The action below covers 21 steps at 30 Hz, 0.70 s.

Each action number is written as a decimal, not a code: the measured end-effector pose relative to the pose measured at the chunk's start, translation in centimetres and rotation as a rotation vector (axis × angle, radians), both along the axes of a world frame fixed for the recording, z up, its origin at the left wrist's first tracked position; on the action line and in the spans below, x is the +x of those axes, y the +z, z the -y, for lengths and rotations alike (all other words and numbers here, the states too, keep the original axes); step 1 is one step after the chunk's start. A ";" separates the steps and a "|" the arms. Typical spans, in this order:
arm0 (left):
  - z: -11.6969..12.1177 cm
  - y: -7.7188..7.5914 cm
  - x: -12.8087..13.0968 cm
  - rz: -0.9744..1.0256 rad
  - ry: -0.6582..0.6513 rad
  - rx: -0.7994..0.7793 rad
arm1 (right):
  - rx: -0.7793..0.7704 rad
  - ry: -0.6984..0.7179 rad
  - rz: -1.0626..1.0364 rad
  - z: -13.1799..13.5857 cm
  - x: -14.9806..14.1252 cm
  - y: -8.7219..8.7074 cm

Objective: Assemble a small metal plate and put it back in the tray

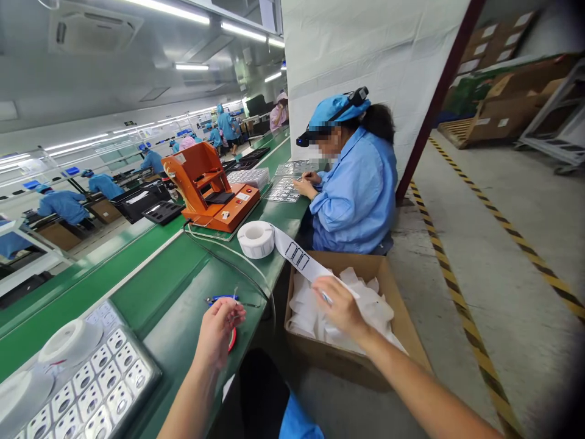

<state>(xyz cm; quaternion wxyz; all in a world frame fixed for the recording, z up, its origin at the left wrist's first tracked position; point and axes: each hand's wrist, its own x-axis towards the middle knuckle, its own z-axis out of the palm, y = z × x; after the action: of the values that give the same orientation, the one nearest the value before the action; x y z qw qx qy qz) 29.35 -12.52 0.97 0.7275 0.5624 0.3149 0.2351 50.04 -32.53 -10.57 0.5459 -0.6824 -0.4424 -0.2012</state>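
A white roll of adhesive labels (256,239) stands on the green bench near its edge. From it a white strip (298,257) with black rectangular outlines runs down to my right hand (339,305). The fingers of that hand are closed on the strip, above a cardboard box. My left hand (221,326) is over the bench edge with thumb and fingers pinched together. Something small and thin shows at its fingertips, too small to name. Just behind it lies a tool with blue handles (214,300), partly hidden, and something red (232,340) shows beside the wrist.
The cardboard box (411,332) contains crumpled white backing paper (361,305). An orange machine (214,189) with a cable stands on the bench. Trays of metal parts (98,381) and white rolls (70,341) lie at left. A co-worker (354,177) in blue sits ahead.
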 end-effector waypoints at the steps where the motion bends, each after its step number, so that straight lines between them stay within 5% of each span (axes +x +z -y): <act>1: 0.6 0.1 -1.1 0.013 0.005 -0.032 | 0.046 0.055 0.069 -0.8 -2.4 0.4; 7: 3.1 0.6 -7.7 0.096 0.057 -0.153 | 0.267 0.330 0.344 -4.8 -12.1 4.3; 13: 3.7 0.7 -13.8 0.183 0.149 -0.206 | 0.315 0.590 0.530 -8.2 -16.0 7.9; 21: 4.5 -0.1 -19.9 0.260 0.304 -0.175 | 0.312 0.861 0.640 -11.5 -21.6 10.2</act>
<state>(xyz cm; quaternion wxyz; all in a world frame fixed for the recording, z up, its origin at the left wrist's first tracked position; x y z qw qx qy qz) 9.47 -16.98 0.84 0.7643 0.4082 0.3188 0.3842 28.46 -20.99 -0.34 0.5120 -0.2559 -0.7899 -0.2202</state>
